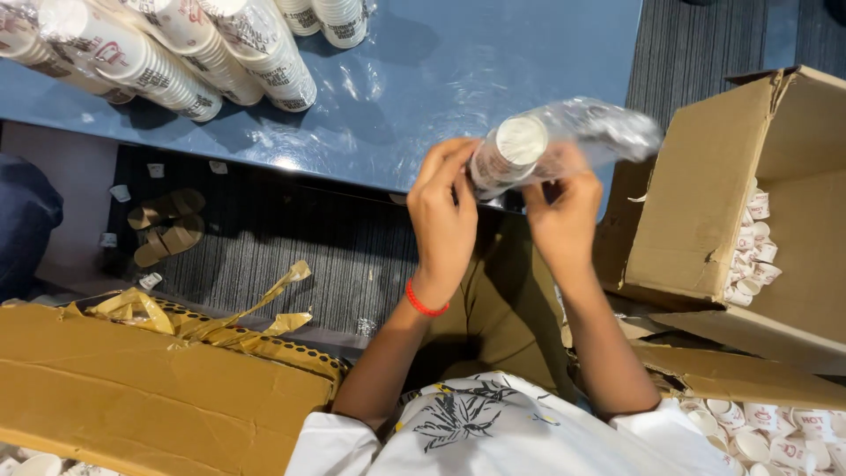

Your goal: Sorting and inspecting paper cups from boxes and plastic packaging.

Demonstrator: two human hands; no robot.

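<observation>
Ahead of my hands the tabletop lies open. Cup stacks crowd its far-left side. An open box blocks close on my right; a flat carton lies low-left.

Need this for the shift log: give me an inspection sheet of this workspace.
Surface: blue table, glossy, with clear plastic film lying on it.
Job's things: stack of paper cups in a clear plastic sleeve, held over the table edge.
Clutter: wrapped cup stacks on the table; torn tape on a flat cardboard box; loose cups in an open carton.
Grippers: left hand and right hand, fingers closed on the stack and sleeve.
Cables: nothing seen.
Surroundings: striped carpet, sandals, scraps.
</observation>
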